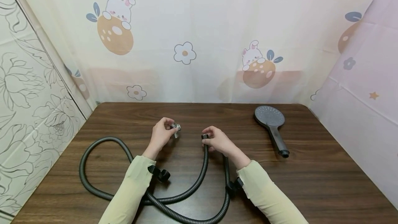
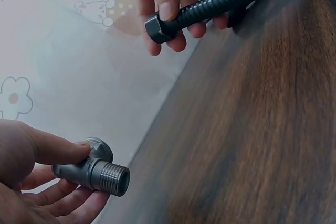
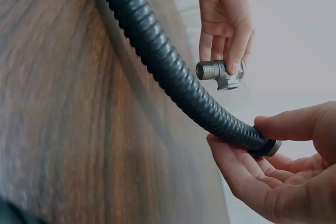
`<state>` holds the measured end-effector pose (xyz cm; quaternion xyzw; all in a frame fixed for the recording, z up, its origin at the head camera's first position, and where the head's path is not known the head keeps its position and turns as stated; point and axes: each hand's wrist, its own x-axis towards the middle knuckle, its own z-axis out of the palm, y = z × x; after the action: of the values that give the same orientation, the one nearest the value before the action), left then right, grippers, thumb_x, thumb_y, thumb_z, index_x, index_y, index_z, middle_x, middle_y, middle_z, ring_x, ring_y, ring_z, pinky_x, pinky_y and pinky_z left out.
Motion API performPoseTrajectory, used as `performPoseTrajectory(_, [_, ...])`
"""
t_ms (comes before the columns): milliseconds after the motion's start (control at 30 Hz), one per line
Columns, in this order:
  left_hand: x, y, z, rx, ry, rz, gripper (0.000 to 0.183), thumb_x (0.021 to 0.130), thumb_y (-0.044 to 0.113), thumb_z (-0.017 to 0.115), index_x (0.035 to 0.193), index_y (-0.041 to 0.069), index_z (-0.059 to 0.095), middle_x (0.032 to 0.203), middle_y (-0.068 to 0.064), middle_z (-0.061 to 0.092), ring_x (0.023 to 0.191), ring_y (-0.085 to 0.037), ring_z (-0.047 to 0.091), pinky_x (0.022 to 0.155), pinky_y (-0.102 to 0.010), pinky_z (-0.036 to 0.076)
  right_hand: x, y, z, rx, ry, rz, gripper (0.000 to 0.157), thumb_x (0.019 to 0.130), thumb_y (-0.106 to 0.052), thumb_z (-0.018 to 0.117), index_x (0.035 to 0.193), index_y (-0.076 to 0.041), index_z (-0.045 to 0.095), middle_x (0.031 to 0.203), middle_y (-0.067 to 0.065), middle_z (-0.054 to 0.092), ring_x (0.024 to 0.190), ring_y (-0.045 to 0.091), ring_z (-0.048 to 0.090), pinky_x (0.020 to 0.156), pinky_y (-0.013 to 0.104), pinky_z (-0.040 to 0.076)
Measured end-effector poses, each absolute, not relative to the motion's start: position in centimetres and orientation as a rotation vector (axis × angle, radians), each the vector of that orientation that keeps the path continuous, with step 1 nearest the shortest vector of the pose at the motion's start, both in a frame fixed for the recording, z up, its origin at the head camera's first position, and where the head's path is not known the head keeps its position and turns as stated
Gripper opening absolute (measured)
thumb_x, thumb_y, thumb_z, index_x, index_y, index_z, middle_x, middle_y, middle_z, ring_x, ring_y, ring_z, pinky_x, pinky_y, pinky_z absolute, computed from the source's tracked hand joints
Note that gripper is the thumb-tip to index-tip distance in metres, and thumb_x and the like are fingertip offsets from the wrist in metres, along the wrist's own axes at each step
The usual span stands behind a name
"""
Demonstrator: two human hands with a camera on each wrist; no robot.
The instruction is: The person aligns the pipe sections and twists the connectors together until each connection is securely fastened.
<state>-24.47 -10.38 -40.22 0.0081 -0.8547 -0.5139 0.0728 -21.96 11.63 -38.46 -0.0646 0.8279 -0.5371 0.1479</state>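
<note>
Black hose end (image 2: 160, 29) in right grip (image 1: 219, 141), metal fitting (image 2: 102, 174) in left grip (image 1: 161, 134).

The left hand (image 1: 161, 136) pinches a small metal fitting (image 1: 176, 127) over a brown wooden table (image 1: 326, 182), while the right hand (image 1: 220, 142) holds one end of a dark ribbed hose (image 1: 82, 165), apart from the fitting. The hose loops across the table and passes beneath the left sleeve (image 1: 130, 189). Well to the right, a grey shower head (image 1: 269, 116) lies near the back, before a cloth (image 1: 211, 44) printed with rabbits and flowers.
</note>
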Motion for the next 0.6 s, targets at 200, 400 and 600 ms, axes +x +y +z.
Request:
performPoseTrajectory(200, [-24.4,-10.4,-39.6,0.025,-2.553,-1.61,0.032,0.08,0.013,0.069,0.109,0.004,0.061,0.103,-0.011,0.062,0.092,-0.024,0.057,0.076,-0.033,0.048,-22.1,11.5,-38.2,-0.095,2.318,-1.65,0.036,0.085,-0.005,0.061,0.12,0.001,0.05,0.116,0.02,0.052,0.089,0.021,0.059,0.072,0.043,0.054])
performPoseTrajectory(400, [-24.1,-10.1,-39.0,0.017,-2.503,-1.708,0.031,0.078,0.012,0.07,0.107,0.005,0.063,0.103,-0.011,0.062,0.091,-0.022,0.059,0.069,-0.026,0.048,-22.0,11.5,-38.1,-0.117,2.213,-1.709,0.036,0.088,-0.007,0.058,0.122,0.002,0.049,0.116,0.02,0.054,0.101,0.03,0.057,0.076,0.04,0.053])
performPoseTrajectory(600, [-23.9,-9.9,-38.5,-0.011,-2.478,-1.736,0.032,0.08,0.013,0.069,0.11,0.004,0.062,0.102,-0.012,0.061,0.091,-0.023,0.059,0.072,-0.027,0.048,-22.0,11.2,-38.0,-0.168,2.119,-1.803,0.035,0.09,-0.001,0.052,0.123,0.006,0.044,0.114,0.025,0.055,0.095,0.028,0.061,0.078,0.042,0.053])
